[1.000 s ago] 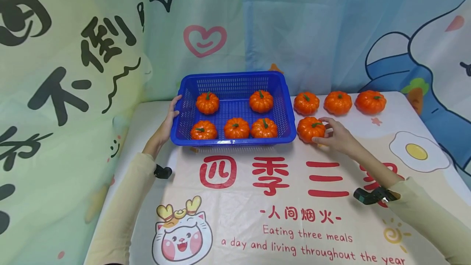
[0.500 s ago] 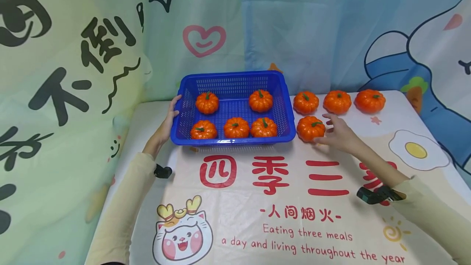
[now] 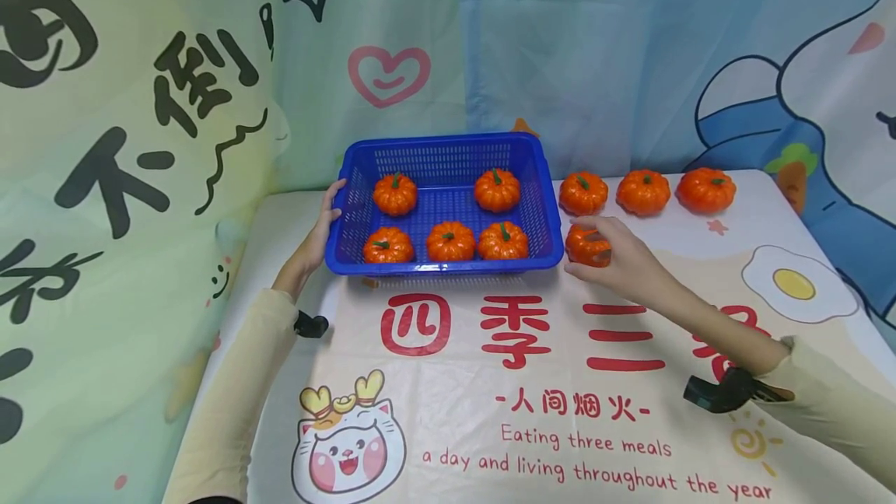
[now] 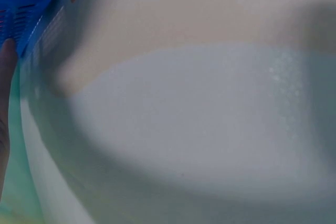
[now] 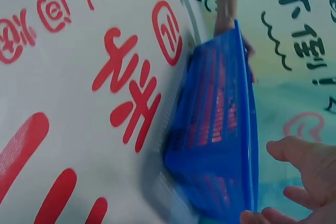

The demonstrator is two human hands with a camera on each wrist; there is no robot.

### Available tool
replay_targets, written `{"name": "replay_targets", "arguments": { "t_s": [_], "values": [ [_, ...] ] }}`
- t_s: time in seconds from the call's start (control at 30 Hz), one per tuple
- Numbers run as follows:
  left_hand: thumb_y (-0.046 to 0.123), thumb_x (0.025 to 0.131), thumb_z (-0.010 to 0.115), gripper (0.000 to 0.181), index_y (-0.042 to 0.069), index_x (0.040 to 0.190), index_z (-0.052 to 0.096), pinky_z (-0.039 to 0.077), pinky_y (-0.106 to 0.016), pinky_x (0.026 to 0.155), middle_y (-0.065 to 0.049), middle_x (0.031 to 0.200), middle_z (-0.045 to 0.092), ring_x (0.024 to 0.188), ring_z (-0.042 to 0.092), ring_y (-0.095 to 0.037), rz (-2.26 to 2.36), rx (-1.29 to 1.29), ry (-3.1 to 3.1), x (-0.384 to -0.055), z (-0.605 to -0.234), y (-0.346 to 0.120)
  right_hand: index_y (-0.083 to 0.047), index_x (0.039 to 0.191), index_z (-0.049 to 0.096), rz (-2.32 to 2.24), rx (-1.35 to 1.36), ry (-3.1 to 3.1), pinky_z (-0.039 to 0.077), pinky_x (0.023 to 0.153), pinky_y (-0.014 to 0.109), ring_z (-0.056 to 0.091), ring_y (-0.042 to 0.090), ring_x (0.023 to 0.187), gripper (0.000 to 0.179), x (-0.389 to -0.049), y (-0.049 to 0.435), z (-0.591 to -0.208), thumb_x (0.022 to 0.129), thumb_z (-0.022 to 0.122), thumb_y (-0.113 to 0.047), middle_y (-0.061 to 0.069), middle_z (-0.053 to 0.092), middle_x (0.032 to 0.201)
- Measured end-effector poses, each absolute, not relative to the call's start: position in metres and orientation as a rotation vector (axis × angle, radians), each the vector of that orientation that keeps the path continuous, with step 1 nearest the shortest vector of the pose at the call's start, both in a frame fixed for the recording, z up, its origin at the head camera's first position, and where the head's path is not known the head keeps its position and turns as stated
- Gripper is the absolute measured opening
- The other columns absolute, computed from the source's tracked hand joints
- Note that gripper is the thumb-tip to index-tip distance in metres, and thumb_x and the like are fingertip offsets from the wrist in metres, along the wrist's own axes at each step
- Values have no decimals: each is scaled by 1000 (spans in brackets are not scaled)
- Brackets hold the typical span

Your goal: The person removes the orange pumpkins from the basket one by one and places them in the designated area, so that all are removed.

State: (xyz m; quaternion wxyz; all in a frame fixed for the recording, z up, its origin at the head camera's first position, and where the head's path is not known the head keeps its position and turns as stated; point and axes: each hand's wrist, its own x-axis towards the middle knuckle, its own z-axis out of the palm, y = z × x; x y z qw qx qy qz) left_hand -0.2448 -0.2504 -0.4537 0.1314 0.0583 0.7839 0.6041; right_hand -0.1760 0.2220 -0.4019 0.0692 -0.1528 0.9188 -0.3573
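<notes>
A blue plastic basket [image 3: 444, 269] stands on the table with several orange toy pumpkins [image 3: 451, 243] inside. My left hand [image 3: 315, 236] rests against the basket's left end, fingertips at the rim. A straight finger [image 4: 7, 72] meets the basket wall [image 4: 26, 24] in the left wrist view. Beyond the basket's right end, my right hand [image 3: 619, 259] grips another toy pumpkin [image 3: 582, 247], fingers over its far side and thumb at its near side. That pumpkin is partly hidden by the hand. In the right wrist view, my right hand [image 5: 310, 182] is beside the basket [image 5: 210, 103].
Three more toy pumpkins, the nearest one [image 3: 583, 193] close to the basket, stand in a row along the back right. A printed cloth [image 3: 490, 379] covers the table. A patterned curtain [image 3: 560, 61] hangs right behind the basket, and another curtain [image 3: 140, 255] lines the left.
My right hand draws back slightly from the pumpkin, then moves left and closes around it. The left hand and the basket stay in place.
</notes>
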Motion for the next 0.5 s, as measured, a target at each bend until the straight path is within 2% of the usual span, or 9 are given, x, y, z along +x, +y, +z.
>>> {"name": "replay_targets", "arguments": {
  "t_s": [0.3, 0.5],
  "values": [
    [21, 100, 17, 57, 28, 155, 0, 5, -57, 120, -7, 163, -9, 148, 6, -37, 1719, 132, 2305, -243, -453, -251, -5, 137, 48, -1111, -600, 2699, 53, 90, 50, 55, 36, 118, 60, -182, 187, -397, 86, 73, -23, 19, 51, 134],
    [20, 100, 18, 58, 27, 155, 1, 3, -56, 120, -7, 163, -10, 149, 3, -35, 1732, 157, 2299, -244, -452, -251, -7, 135, 51, -1171, -648, 2574, 54, 90, 45, 54, 34, 120, 56, -199, 148, -392, 86, 72, -24, 16, 52, 135]
  ]
}}
